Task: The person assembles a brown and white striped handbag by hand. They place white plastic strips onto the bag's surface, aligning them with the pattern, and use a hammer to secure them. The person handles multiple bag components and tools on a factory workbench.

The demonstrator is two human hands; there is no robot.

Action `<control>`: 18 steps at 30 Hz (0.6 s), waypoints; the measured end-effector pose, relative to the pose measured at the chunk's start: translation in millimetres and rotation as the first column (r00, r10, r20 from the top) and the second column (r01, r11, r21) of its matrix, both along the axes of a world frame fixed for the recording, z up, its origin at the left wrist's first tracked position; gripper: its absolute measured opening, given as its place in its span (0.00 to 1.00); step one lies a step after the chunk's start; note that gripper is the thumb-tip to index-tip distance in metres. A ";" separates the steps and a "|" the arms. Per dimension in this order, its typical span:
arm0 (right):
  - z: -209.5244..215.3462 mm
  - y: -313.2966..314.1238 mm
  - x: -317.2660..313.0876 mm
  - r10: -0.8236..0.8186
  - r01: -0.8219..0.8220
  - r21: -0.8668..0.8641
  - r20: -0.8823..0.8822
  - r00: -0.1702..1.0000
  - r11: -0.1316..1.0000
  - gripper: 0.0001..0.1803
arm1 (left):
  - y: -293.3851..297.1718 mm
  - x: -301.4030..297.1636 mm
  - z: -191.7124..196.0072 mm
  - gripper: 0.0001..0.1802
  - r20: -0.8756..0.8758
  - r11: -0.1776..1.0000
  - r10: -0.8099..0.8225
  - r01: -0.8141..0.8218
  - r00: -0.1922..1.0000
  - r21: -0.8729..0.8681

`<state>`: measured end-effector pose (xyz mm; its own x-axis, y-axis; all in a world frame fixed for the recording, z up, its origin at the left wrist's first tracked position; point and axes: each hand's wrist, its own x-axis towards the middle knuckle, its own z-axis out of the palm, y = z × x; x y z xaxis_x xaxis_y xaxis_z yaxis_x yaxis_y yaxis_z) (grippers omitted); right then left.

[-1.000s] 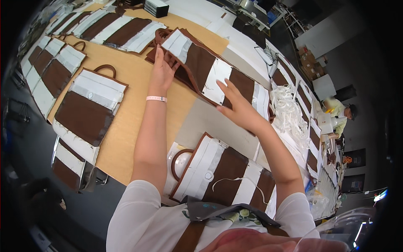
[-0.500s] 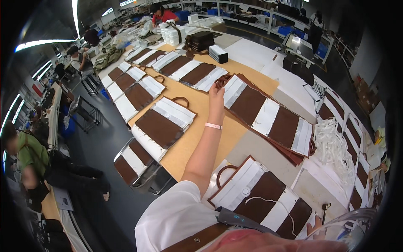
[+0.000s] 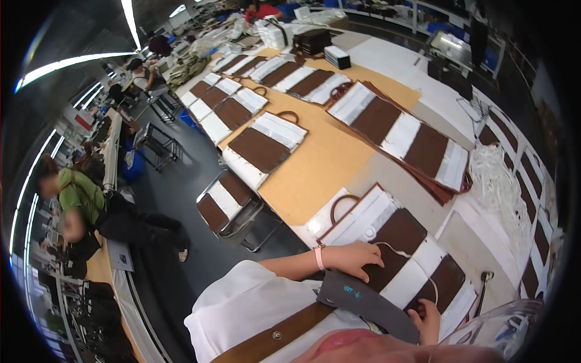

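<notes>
A flat brown bag panel with white wrapped sections and a brown loop handle (image 3: 387, 236) lies at the table's near edge. My left hand (image 3: 356, 258), with a pink wristband, rests palm down on its near brown part, fingers spread beside a thin white cord (image 3: 417, 257). My right hand (image 3: 426, 319) touches the same panel's near edge lower right, partly hidden behind a dark grey apron piece (image 3: 363, 299). Neither hand grips anything that I can see.
A longer brown-and-white panel (image 3: 405, 136) lies across the table's middle, another (image 3: 263, 145) on the tan board left. More panels line the far table. A pile of white cords (image 3: 499, 181) sits right. A folding stand (image 3: 233, 202) holds a panel. People sit at left.
My left hand has drawn back from the far panel to the near one. My right hand has come into view at the near panel's edge. The view has swung left.
</notes>
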<state>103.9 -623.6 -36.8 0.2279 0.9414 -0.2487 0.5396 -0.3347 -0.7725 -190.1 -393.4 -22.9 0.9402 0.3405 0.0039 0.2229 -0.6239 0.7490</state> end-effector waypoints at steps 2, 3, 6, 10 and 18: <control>14.3 19.5 -26.5 0.170 -0.147 -0.175 0.124 0.978 0.974 0.19 | -23.3 0.5 -16.4 0.26 -0.038 0.990 0.079 -0.075 0.996 0.116; 5.8 17.4 -28.6 0.219 -0.179 -0.206 0.191 0.957 0.962 0.17 | -23.8 3.7 -19.4 0.21 -0.031 0.989 0.086 -0.081 0.996 0.126; -19.3 3.2 -17.9 0.239 -0.227 -0.093 0.154 0.959 0.970 0.16 | -18.5 7.2 -8.8 0.14 -0.090 0.995 0.036 -0.027 0.995 0.101; 12.4 9.2 -35.6 0.165 -0.174 0.125 0.081 0.983 0.977 0.15 | -19.4 9.7 4.6 0.08 0.028 0.996 0.075 -0.076 0.997 0.041; 13.9 29.0 -57.8 0.102 -0.203 0.398 0.260 0.960 0.895 0.18 | -27.2 29.0 59.3 0.08 0.311 0.975 0.222 -0.205 0.924 -0.087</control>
<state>46.1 -594.6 -22.8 0.0756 0.9736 0.2153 0.7344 0.0917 -0.6725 -161.1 -420.6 36.4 0.7981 0.5405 0.2663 0.0924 -0.5465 0.8323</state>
